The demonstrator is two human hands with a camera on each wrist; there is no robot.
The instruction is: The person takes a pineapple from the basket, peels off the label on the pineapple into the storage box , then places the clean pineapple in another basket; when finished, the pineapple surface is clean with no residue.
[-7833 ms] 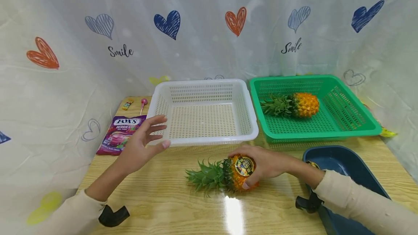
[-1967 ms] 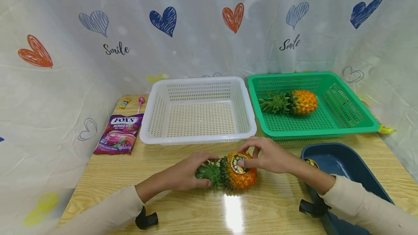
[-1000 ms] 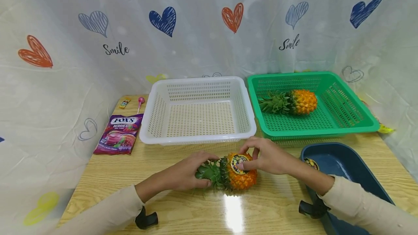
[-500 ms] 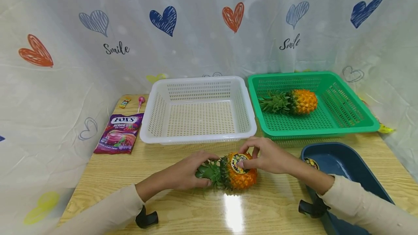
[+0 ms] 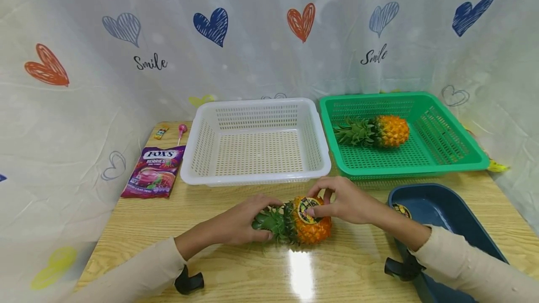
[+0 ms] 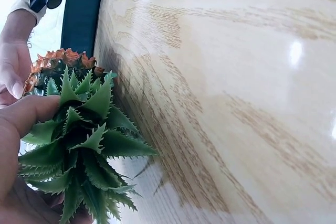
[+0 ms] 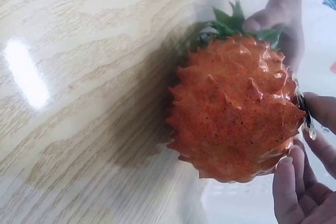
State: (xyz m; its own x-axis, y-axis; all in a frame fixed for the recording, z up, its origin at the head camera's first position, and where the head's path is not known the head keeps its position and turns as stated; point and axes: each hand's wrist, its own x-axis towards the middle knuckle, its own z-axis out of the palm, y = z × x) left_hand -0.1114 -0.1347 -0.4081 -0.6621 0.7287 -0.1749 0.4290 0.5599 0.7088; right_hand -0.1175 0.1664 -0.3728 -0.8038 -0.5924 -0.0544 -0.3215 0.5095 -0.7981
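A small pineapple (image 5: 313, 230) lies on its side on the table, crown to the left. My left hand (image 5: 242, 221) grips its leafy crown (image 6: 86, 145) between thumb and fingers. On the fruit's upper side is a round black and gold sticker (image 5: 306, 210). My right hand (image 5: 347, 202) pinches this sticker at its edge, thumb on top. In the right wrist view the sticker's rim (image 7: 310, 121) stands slightly off the spiky orange skin, between thumb and forefinger. The other right fingers (image 7: 286, 182) rest against the fruit.
A white basket (image 5: 257, 180) stands behind the pineapple. Right of it, a green basket (image 5: 412, 170) holds a second pineapple (image 5: 391, 131). A blue tub (image 5: 438, 191) with a round sticker (image 5: 402, 210) on its rim sits under the right forearm. Candy bag (image 5: 156, 172), lollipop (image 5: 182, 129) and small wrapped candy (image 5: 161, 133) lie left.
Since the oldest frame, my left hand has come from beside the white basket onto the crown. My right hand has shifted from gripping the fruit to the sticker. Over the last second, hardly anything moves.
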